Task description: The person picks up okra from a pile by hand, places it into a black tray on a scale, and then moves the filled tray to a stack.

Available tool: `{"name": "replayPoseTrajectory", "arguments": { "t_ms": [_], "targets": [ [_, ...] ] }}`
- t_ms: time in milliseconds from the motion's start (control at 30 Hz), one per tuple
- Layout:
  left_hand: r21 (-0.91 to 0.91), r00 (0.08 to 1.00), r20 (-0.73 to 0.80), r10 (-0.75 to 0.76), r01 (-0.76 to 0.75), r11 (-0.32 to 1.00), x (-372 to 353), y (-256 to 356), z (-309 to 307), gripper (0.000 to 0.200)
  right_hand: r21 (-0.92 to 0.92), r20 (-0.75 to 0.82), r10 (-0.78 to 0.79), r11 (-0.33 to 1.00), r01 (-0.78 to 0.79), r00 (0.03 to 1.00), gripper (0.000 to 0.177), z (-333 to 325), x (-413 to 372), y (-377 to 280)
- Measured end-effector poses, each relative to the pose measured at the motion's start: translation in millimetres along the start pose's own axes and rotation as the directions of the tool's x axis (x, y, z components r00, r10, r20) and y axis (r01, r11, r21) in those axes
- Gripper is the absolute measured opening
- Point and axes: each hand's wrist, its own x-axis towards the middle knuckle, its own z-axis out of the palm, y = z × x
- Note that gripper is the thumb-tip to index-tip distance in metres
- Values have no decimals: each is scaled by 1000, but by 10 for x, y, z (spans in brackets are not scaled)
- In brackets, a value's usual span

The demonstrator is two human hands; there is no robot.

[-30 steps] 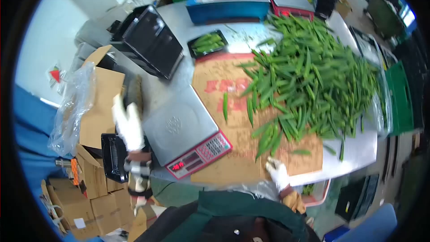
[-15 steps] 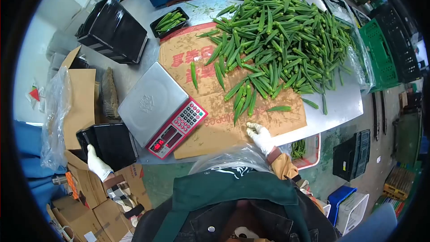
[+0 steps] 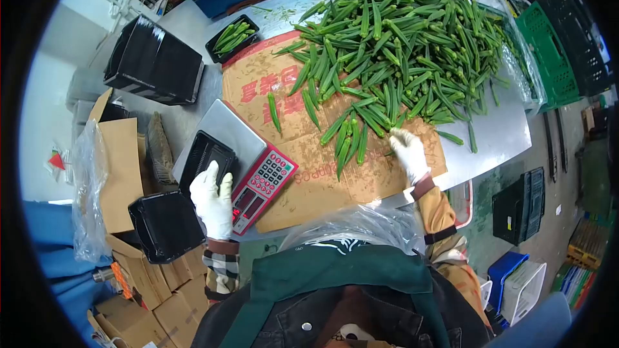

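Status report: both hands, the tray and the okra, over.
Left hand on black tray rim, tray on scale. Right hand at okra pile edge, grip unclear. Loose pod on cardboard between.

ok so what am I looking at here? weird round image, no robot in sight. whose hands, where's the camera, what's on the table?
No machine here: a person works with two white-gloved hands. The picture comes from a fisheye camera on that person's head, looking down, hence the round frame. The left hand lies on the near rim of an empty black plastic tray, which sits on a silver weighing scale with a red keypad. The right hand touches the near edge of a big pile of green okra pods, spread over a brown cardboard sheet on a grey metal table. Whether either hand actually grips is unclear. A stack of black trays stands further left.
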Motion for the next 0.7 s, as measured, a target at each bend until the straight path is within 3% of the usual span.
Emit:
{"name": "replayPoseTrajectory", "arguments": {
  "t_ms": [67,100,167,200,233,267,333,433,467,600,700],
  "targets": [
    [-102,1000,25,18,-15,995,122,469,-4,49,-55,-122,-127,991,121,984,44,-47,308,53],
    [-287,995,75,-60,79,955,147,655,115,46,-249,-149,-163,961,123,975,49,-81,507,83],
    [-482,963,262,-64,188,856,189,983,413,52,-361,-239,-301,910,203,923,59,-11,861,140],
    [-444,959,272,79,52,895,225,1123,595,58,-512,-228,-335,840,180,914,64,15,972,83],
    [-479,903,417,100,125,869,281,1285,762,64,-647,-213,-367,747,151,906,68,57,1034,-27],
    [-527,896,414,159,94,845,186,1320,1139,69,-680,-207,-277,730,65,938,72,119,1064,-167],
    [-395,793,582,178,85,915,170,1529,1558,88,-734,-203,-148,677,-50,968,86,235,1120,-270],
    [-173,796,559,230,-159,972,165,1805,1902,101,-757,-197,-172,652,-38,965,94,254,1081,-267],
    [-154,774,601,199,-132,979,173,1818,1952,103,-726,-159,-51,683,-82,986,101,218,1079,-288],
    [-76,704,702,107,-76,994,239,1862,1963,106,-610,-89,38,788,-85,995,101,170,901,-174],
    [-56,640,765,74,-48,997,266,1835,1973,102,-626,-8,75,777,-64,997,98,191,643,-153]
  ]
}}
